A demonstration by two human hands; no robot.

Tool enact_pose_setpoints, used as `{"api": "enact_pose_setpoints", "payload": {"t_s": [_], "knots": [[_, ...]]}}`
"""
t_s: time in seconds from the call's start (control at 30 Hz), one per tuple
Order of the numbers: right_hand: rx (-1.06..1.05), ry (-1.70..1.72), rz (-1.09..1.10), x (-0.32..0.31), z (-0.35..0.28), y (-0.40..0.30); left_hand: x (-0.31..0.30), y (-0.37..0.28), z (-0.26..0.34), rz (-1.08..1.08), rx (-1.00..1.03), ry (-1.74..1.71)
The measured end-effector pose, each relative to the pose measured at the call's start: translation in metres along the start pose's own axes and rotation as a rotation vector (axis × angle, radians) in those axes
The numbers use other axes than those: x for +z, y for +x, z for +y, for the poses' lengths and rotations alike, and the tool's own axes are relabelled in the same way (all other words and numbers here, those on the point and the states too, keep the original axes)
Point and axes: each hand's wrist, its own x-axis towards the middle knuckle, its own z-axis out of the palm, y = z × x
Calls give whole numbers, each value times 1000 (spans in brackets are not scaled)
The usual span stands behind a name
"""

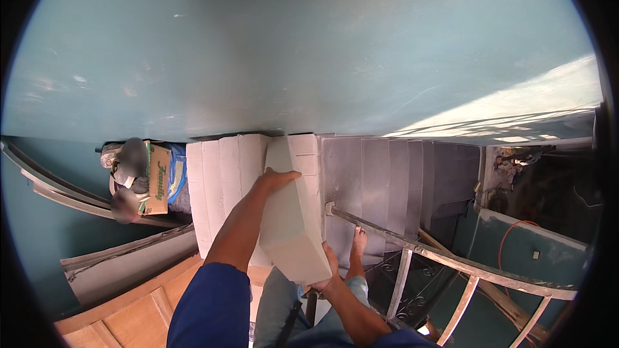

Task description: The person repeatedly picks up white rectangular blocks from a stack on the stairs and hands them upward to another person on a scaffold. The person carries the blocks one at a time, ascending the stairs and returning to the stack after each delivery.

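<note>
A long pale grey block point(285, 217), seemingly lightweight concrete, is held between my two hands at the middle of the view. My left hand point(281, 179) lies on the block's far part, thumb stretched across the top. At the near lower end my right hand point(329, 270) grips the corner from beneath, its fingers partly hidden by the block. Under and left of it stand stacked white blocks point(225, 179) against the wall. More white blocks point(303, 154) show just right of the held block's far end.
A teal wall point(309, 58) runs along the far side. Grey tiled stairs point(372, 174) descend to the right, beside a metal handrail point(435, 253). My bare foot point(359, 239) is near the rail. A cardboard box point(157, 179) sits left; a wooden panelled piece point(135, 314) is lower left.
</note>
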Motion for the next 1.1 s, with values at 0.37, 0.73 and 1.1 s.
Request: {"api": "enact_pose_setpoints", "payload": {"t_s": [0.37,0.73,1.1], "knots": [[-5,-185,81,-17,-17,-32,14,-24,-54,-136,115,-271],[-465,-412,288,-57,34,-263,155,-235,-28,-230,336,-428],[-1322,-499,20,31,101,-378,190,-467,133,-432,1241,-87]]}}
